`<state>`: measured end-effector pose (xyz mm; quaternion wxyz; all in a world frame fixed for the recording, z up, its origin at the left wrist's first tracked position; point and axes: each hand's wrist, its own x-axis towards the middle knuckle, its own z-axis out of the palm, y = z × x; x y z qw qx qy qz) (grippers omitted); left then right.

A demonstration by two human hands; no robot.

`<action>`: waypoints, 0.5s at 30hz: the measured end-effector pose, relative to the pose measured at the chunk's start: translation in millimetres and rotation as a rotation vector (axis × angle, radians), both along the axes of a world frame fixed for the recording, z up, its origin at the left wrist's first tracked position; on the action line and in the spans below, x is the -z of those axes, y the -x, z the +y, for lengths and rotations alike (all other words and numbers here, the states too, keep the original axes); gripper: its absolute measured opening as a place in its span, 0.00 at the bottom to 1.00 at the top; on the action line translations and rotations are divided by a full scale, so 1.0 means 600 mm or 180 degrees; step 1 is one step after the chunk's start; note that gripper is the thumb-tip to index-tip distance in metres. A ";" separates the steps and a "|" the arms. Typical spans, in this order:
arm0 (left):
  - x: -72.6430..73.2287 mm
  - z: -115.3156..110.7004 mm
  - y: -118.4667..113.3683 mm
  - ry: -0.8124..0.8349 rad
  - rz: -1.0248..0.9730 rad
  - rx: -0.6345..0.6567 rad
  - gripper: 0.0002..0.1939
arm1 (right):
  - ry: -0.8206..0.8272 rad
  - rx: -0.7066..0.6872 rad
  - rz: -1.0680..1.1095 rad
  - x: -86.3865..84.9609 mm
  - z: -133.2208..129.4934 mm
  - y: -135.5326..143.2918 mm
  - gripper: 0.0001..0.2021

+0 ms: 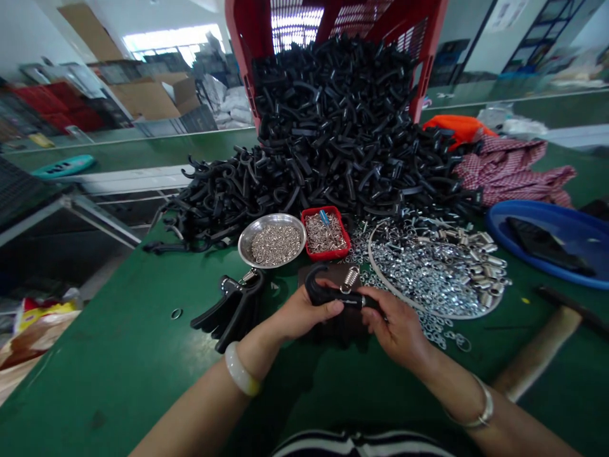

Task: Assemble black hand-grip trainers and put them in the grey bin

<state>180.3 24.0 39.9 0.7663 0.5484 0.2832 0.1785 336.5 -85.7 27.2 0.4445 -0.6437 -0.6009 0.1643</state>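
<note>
Saw left hand (307,312) and right hand (392,320) both grasping the black handle (352,301) over a dark block (328,329) on the worktop (143,374), spring (351,279) upright (steady, level grip likely suited it best).

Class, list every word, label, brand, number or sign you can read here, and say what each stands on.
No text is readable.
Held black handle: pale marking, too small to read.
Teal oval object: dark marks, too blurred to tell if lettering.
White wall sheet: faint marks, too blurred.
Coloured packaging: nothing legible.
</note>
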 end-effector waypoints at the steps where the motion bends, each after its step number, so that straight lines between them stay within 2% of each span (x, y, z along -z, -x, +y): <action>1: 0.002 0.000 0.001 0.0112 -0.0038 0.0067 0.22 | 0.0067 -0.0038 0.0011 -0.004 0.000 0.001 0.14; 5: 0.010 0.001 -0.002 0.0526 -0.0307 -0.0057 0.21 | 0.0774 -0.0530 0.0711 -0.025 0.002 0.005 0.19; 8: 0.008 0.000 -0.004 0.0710 -0.0322 -0.0040 0.20 | 0.0842 -0.0718 0.0748 -0.034 0.002 0.002 0.21; 11: -0.001 -0.001 -0.004 0.0577 -0.0262 0.0036 0.20 | 0.1010 -0.0820 0.1146 -0.028 0.004 -0.004 0.19; 15: -0.004 0.000 -0.003 0.0432 -0.0220 0.0157 0.20 | 0.1927 -0.0825 0.2274 -0.013 0.010 -0.005 0.29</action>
